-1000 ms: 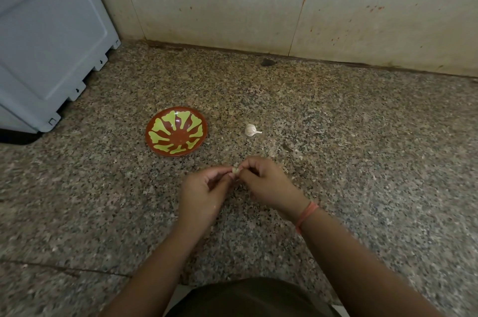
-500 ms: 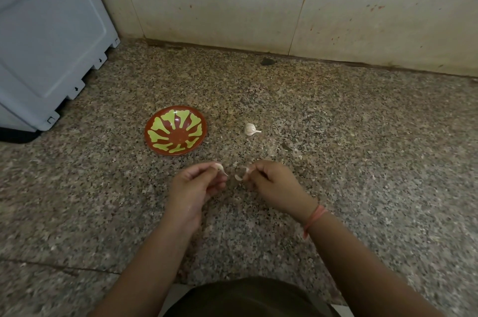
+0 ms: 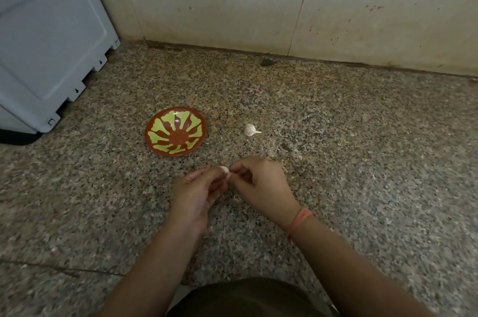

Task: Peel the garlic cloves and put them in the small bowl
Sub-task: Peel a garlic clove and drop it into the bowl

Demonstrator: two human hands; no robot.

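Mid-frame, my left hand [image 3: 196, 193] and right hand [image 3: 261, 184] both pinch the clove [image 3: 224, 169]; I would peel slowly, keeping a firm hold.

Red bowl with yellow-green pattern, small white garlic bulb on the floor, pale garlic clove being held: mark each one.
Red bowl with yellow-green pattern [image 3: 178, 136]: head view, bare inner centre.
Small white garlic bulb [image 3: 249, 130]: head view, rounded body.
Pale garlic clove [image 3: 224, 169]: head view, exposed top.

A: Speckled stone floor [image 3: 362, 166] — bearing what?
B: Red-and-green bowl [image 3: 155, 140], upright; garlic [image 3: 250, 130] lying near its right, apart — grey box [image 3: 51, 58] standing far left, by the wall.
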